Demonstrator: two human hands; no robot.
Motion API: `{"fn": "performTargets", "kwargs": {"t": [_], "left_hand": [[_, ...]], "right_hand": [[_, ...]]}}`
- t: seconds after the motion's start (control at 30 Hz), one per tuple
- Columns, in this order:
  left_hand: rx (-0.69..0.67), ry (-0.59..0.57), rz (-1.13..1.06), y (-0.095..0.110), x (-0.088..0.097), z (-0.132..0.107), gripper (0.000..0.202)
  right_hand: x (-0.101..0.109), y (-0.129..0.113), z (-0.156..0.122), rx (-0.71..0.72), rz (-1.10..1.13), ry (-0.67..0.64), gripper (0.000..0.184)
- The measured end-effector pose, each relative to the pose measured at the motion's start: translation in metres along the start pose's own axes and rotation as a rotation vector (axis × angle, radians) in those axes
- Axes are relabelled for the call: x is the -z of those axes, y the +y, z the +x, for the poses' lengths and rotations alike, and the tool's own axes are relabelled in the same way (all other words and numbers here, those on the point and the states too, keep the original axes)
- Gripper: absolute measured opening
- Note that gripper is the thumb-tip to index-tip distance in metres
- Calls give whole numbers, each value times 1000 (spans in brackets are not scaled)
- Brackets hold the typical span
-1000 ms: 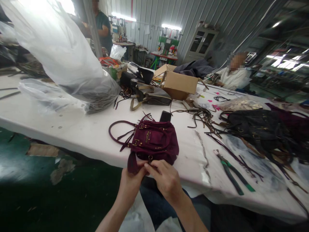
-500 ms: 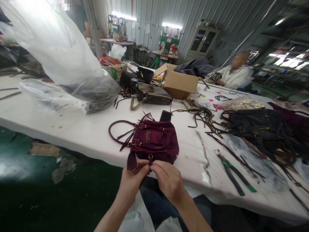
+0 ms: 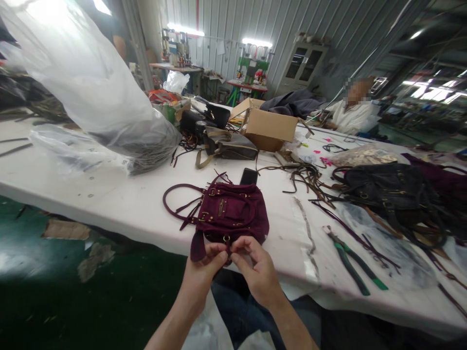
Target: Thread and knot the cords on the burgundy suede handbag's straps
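Observation:
A small maroon suede handbag [image 3: 229,214] with gold buckles lies at the near edge of the white table [image 3: 120,199]. Its loop handle stretches out to the left. My left hand [image 3: 204,270] pinches the strap tab hanging at the bag's bottom left edge. My right hand [image 3: 255,270] is closed in a pinch right beside it, fingertips at a small gold ring on the bag's lower edge. Both hands almost touch each other.
A black phone [image 3: 248,176] lies just behind the bag. Green-handled pliers [image 3: 350,260] and loose straps [image 3: 310,177] lie to the right, beside a black handbag [image 3: 394,189]. A large clear plastic bag [image 3: 91,82] is at the left, a cardboard box [image 3: 268,129] behind. A person sits at the far right.
My fingers have shifted slightly at the bag's lower edge, my right hand lifting a little. The standing person at the back left has moved out of sight.

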State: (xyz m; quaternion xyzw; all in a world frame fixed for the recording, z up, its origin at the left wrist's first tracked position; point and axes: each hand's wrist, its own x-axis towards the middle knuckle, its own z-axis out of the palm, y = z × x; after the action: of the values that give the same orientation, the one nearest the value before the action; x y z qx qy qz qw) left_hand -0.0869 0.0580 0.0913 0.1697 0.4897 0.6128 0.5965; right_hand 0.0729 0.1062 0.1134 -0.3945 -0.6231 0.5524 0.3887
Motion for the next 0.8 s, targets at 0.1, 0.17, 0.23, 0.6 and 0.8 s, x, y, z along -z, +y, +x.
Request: {"fn": "performTargets", "kwargs": {"t": [0.1,0.17,0.23,0.6,0.8], "left_hand": [[-39,-21,27,2,0,-2,39],[-72,-36,67,4,0,-3,34],[-86,-40,86,6,2,-3,33],[-111,0,164,-1,3,0,31],[-178,-11,189,3,3,-4,31]], "right_hand": [[3,1,3,-33,162,-51,19],[2,2,5,-48,229,-65,23],[0,3,6,-57,209,-65,20],[-8,3,5,-58,52,0,19],[-5,3,15,-218,315,-102,34]]}}
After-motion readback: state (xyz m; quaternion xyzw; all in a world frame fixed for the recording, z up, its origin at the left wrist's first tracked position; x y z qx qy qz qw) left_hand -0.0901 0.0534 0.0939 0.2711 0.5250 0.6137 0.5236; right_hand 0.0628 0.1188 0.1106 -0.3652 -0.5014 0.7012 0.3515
